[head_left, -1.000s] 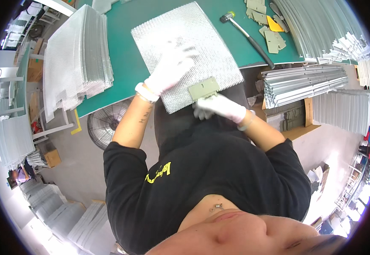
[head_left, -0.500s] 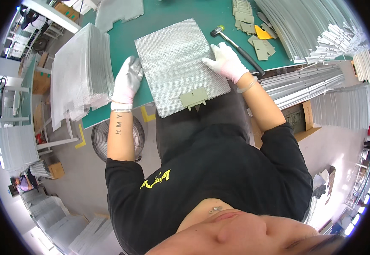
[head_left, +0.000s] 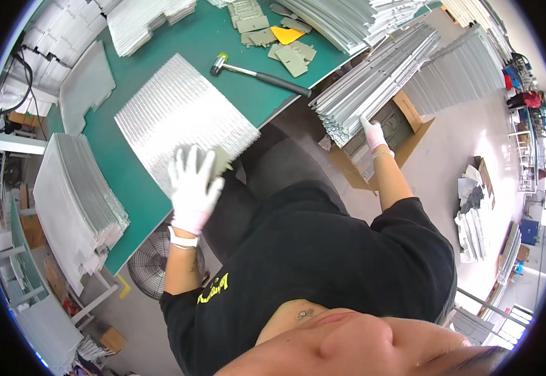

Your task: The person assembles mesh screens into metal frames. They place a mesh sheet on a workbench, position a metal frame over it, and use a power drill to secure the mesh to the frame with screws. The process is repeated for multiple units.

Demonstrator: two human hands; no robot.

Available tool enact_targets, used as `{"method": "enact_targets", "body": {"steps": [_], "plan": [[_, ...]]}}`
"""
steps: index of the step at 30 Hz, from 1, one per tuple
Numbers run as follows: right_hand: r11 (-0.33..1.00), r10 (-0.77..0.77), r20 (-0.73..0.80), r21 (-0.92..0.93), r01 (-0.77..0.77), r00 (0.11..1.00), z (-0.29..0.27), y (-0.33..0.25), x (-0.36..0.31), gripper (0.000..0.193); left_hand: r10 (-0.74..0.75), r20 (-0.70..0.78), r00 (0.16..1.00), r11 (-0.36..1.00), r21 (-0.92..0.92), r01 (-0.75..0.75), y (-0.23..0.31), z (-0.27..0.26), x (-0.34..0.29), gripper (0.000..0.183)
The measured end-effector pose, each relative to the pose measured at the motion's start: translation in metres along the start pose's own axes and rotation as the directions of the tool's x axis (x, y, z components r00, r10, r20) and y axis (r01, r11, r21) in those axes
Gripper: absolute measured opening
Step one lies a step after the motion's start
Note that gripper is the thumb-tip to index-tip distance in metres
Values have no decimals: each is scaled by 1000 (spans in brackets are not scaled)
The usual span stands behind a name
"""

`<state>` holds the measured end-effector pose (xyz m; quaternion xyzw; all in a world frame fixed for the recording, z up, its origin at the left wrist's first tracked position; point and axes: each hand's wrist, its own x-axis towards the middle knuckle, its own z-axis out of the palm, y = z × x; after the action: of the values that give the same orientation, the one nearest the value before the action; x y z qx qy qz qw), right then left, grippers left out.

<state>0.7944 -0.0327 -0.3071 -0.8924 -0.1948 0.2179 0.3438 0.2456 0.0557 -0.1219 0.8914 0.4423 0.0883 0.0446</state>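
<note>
A silvery mesh panel (head_left: pixel 182 116) lies on the green table in front of me, turned at an angle. My left hand (head_left: pixel 192 191), in a white glove, rests over the panel's near edge with its fingers spread. Beside its fingertips, a small grey-green notched plate (head_left: pixel 221 161) sits on the panel's near corner, partly covered by the hand. Out to the right, my gloved right hand (head_left: pixel 374 133) is at the near end of a bundle of long metal strips (head_left: pixel 376 81). One digit points up along the strip ends; the others are hidden.
A hammer (head_left: pixel 260 76) lies beyond the panel, near several grey-green plates (head_left: pixel 293 59) and an orange piece (head_left: pixel 286 35). Stacked mesh panels (head_left: pixel 75 200) stand at the left. Under the strips is an open cardboard box (head_left: pixel 414 119); a floor fan (head_left: pixel 149 263) stands below the table.
My right hand has left the panel's right side and moved right to the metal strips. My left hand has shifted from beside the panel onto its near edge. The view has turned rightward.
</note>
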Motion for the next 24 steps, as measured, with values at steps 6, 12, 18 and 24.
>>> {"method": "enact_targets", "body": {"steps": [6, 12, 18, 24], "plan": [[968, -184, 5, -175, 182, 983, -20, -9, 8, 42, -62, -222, 973, 998, -33, 56, -23, 1, 21, 55], [816, 32, 293, 544, -194, 955, -25, -65, -27, 35, 146, -444, 884, 728, -556, -400, 50, 11, 4, 35], [831, -304, 922, 380, -405, 240, 10, -152, -173, 21, 184, -103, 978, 561, -806, -190, 102, 77, -4, 58], [903, -418, 903, 425, -64, 95, 23, -186, -258, 21, -45, -189, 981, -47, -981, -191, 96, 76, -4, 68]]}}
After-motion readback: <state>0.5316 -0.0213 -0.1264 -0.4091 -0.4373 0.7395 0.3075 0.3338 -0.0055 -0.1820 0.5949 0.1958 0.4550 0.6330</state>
